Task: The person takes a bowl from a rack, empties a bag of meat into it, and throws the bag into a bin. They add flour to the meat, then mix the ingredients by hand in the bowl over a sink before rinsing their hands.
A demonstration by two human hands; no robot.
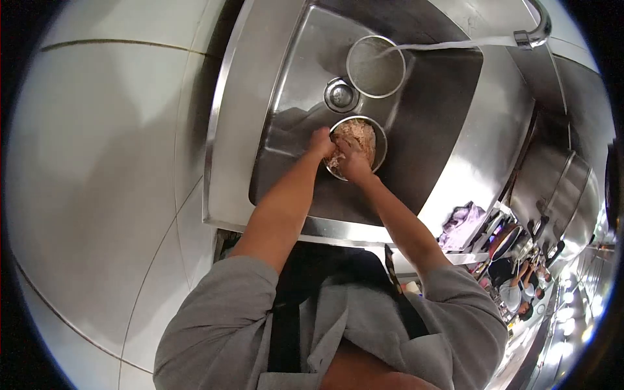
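A round metal bowl (381,158) stands in the steel sink, holding shredded, pale orange-brown food (359,134). My left hand (321,142) is closed at the bowl's left rim. Inside the bowl, my right hand (353,160) rests on the food with its fingers bent into it; the fingertips are partly hidden. Farther back, water runs from the faucet (532,39) into a second round metal container (376,67).
The sink drain (341,95) lies between the two containers. A purple cloth (463,225) is on the counter at the right, with pans (504,242) beyond it. Large steel pots (552,188) stand farther right. Several people (513,292) are in the background. A tiled wall (97,162) is at the left.
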